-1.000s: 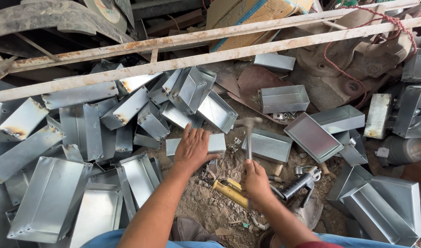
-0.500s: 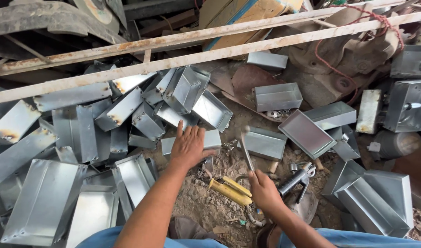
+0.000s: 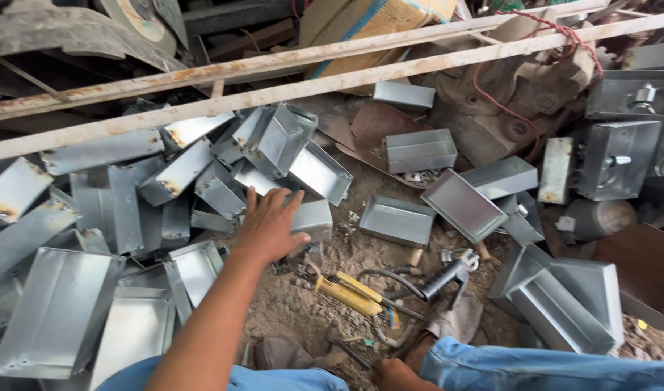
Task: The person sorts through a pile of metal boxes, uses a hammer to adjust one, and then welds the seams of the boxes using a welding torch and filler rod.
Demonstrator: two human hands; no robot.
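Note:
My left hand (image 3: 269, 226) reaches forward with its fingers spread and lies flat on the edge of a small grey sheet-metal tray (image 3: 314, 217) on the dirt floor. It holds nothing. My right hand (image 3: 393, 375) is low at the bottom edge beside my blue-trousered knee (image 3: 535, 366). It is curled and partly cut off, and a thin dark rod (image 3: 350, 353) lies right at it; whether it grips the rod I cannot tell. Yellow-handled snips (image 3: 350, 293) lie between my hands.
Several folded sheet-metal trays are heaped at the left (image 3: 57, 311) and scattered ahead (image 3: 419, 148) and to the right (image 3: 564, 300). A black-handled tool (image 3: 448, 271) lies by the snips. Two rusty white bars (image 3: 202, 108) cross the top.
My right hand, which held a hammer upright over the ground, has dropped to the bottom edge; the hammer is no longer raised. My left hand has stayed on the small tray.

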